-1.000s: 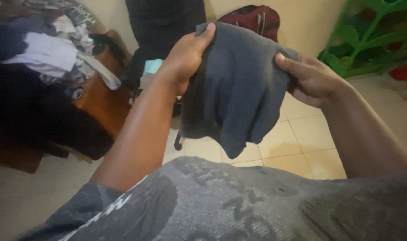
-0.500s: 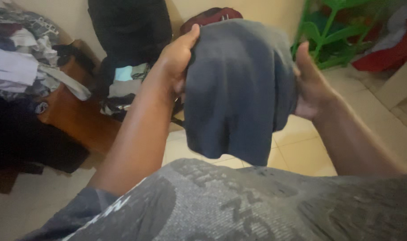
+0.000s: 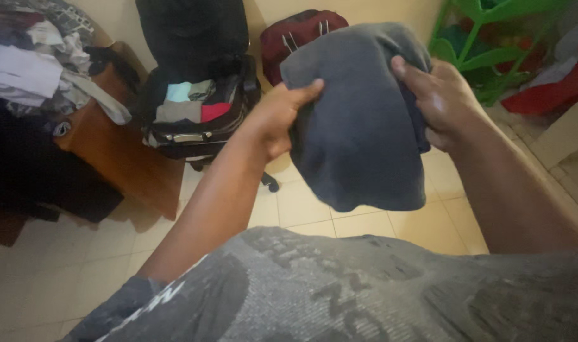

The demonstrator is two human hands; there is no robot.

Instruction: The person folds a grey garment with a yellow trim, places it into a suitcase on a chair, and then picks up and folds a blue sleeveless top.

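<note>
the left hand [image 3: 279,117] is clamped on the left edge of a dark grey folded cloth garment [image 3: 358,120], and the right hand [image 3: 444,101] grips its right edge, holding it up above the pale tiled floor [image 3: 365,221]. beyond it, an open black suitcase [image 3: 194,114] with folded clothes stands beside a brown wooden surface [image 3: 121,155].

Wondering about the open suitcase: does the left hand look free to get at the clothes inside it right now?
Probably not yet: the left hand grips the grey garment, held with the right hand. The suitcase lies open, unobstructed.
</note>
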